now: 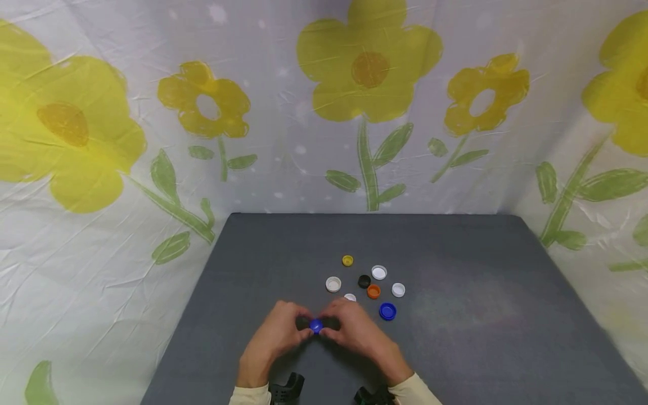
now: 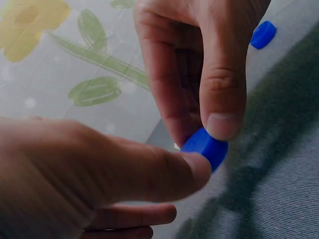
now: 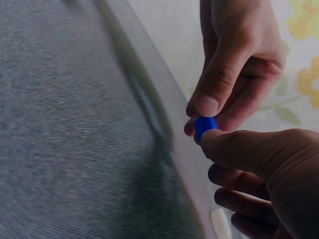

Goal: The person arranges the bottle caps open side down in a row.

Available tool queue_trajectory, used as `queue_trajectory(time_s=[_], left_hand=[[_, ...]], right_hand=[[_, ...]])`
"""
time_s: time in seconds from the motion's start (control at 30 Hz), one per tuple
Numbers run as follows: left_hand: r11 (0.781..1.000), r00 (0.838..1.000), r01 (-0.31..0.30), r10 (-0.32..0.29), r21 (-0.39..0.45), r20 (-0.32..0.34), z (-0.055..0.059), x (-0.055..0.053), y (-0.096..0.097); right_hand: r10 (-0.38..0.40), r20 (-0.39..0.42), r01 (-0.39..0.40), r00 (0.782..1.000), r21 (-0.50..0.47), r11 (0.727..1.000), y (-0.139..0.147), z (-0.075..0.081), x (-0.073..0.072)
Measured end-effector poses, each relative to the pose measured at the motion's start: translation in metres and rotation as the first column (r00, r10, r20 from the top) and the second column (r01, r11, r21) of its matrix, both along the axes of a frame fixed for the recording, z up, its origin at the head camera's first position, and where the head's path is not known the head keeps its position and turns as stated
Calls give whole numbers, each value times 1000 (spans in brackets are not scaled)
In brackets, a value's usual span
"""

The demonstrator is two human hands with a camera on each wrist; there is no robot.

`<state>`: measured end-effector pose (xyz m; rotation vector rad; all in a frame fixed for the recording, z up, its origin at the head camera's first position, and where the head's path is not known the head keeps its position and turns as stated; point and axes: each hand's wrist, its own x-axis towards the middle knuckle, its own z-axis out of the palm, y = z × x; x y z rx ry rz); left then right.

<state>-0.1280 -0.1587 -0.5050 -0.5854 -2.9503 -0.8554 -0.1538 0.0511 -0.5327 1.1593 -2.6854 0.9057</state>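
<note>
A small, round, solid-blue cap (image 1: 316, 325) is hanging just above the grey table, and its round face is pointing up toward the head camera. The left hand (image 1: 279, 330) is pinching one side of its rim, thumb pressing near the edge, while the right hand (image 1: 354, 327) is pinching the opposite side. Both thumbs are covering parts of the cap, and its shadowed side wall is showing in the wrist views.
</note>
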Motion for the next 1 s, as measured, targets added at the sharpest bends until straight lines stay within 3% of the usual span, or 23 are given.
queue_trajectory(time_s=[0.17,0.4,0.7,0.8,1.0], left_hand=[[999,999,-20,22,-45,31,-6,0,1],[996,999,13,-11,-87,34,-15,1,5],[995,997,-14,22,-99,80,-15,0,7],[996,999,-15,19,-91,46,-13,-2,6],[997,995,-64,61,-38,-77,0,-11,12]], right_hand=[[10,20,-11,1000,55,998,-2,-6,1],[24,25,-27,999,113,993,-4,-11,1],[35,-17,-32,999,121,992,-5,-9,1],[-1,-25,4,1000,111,994,-1,-2,0],[-172,-21,172,985,17,985,18,22,-7]])
